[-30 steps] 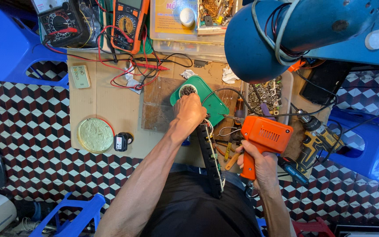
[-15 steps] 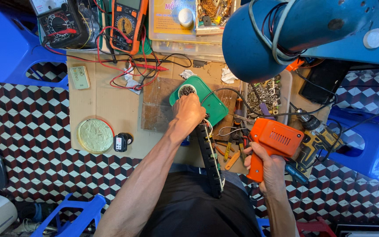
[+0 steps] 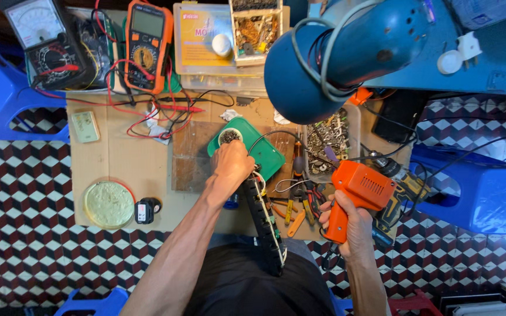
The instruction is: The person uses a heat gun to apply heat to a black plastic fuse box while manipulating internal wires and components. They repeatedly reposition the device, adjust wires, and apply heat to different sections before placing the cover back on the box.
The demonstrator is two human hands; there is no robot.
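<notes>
The cardboard sheet (image 3: 130, 164) covers the low work surface and serves as the landmark. Its left half lies mostly bare, with only a small pale remote (image 3: 85, 127) near its left edge and a round yellowish lid (image 3: 109, 204) and a small black device (image 3: 146, 210) near its front edge. Its rear edge is crowded by an orange multimeter (image 3: 146, 42) and tangled red and black leads. Toward the sheet's right side sits a green tray (image 3: 260, 153), and beyond that a heap of hand tools and a bin of metal parts. The left hand (image 3: 231, 169) rests on the green tray, fingers curled down around something hidden beneath them; what it grips cannot be told. A black power strip (image 3: 266, 225) runs from the tray past the sheet's front edge. The right hand (image 3: 355, 225) is clenched around the handle of an orange soldering gun (image 3: 359, 193), held off the sheet's right front corner
</notes>
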